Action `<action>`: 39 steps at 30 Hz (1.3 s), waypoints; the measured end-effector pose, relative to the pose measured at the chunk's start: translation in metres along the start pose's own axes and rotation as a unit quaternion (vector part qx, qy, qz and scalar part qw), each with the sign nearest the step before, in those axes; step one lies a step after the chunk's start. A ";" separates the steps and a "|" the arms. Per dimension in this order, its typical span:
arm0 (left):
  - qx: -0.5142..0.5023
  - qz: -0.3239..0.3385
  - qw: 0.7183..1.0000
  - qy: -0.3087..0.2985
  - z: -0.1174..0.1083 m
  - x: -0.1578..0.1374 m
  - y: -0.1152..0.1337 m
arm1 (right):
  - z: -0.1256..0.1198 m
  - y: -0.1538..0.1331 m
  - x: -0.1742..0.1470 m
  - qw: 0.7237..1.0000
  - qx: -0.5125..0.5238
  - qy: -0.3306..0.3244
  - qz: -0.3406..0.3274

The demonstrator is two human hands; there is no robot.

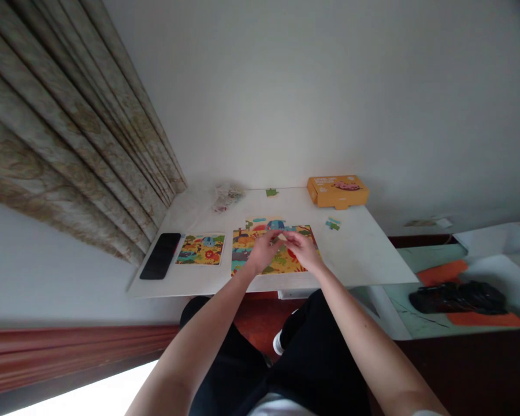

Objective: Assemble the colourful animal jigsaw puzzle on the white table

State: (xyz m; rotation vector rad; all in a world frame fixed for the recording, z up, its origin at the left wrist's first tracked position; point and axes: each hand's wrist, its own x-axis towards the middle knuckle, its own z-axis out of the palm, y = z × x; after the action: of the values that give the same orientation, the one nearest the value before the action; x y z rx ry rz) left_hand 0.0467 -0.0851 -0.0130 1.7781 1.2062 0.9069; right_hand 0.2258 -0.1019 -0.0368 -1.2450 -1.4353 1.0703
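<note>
A colourful jigsaw puzzle (241, 255) lies on the white table, mostly assembled, with an uneven upper edge. Over its middle, my left hand (265, 251) and my right hand (303, 249) meet at the fingertips. Between them is a small pale puzzle piece (282, 237), pinched by both hands; its printed side does not show. My hands and wrists cover part of the puzzle. To the left is a reference picture card (200, 249) with the same animal scene. A loose green puzzle piece (271, 192) lies near the wall, and several joined or overlapping puzzle pieces (333, 223) lie to the right.
A black phone (160, 256) lies at the table's left edge. At the back stand a crumpled clear plastic bag (227, 196) and an orange box (338, 192). The wall and curtain (91, 110) border the table. A dark object (458, 297) rests on a lower surface at right.
</note>
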 end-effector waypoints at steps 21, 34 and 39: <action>0.168 -0.186 0.954 0.163 -0.110 0.072 -0.066 | -0.008 0.017 -0.010 0.863 -0.499 -0.004 -0.081; 0.195 -0.152 0.963 0.104 -0.108 0.080 -0.074 | -0.009 0.016 -0.010 0.858 -0.507 -0.005 -0.081; 0.225 -0.137 0.960 0.099 -0.104 0.074 -0.071 | -0.008 0.014 -0.011 0.862 -0.501 -0.008 -0.074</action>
State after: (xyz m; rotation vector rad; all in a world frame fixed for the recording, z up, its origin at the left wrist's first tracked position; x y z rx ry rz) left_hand -0.0504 0.0237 -0.0215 1.8257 1.8560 0.6951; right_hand 0.2372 -0.1105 -0.0504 -1.7644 -2.1622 0.1495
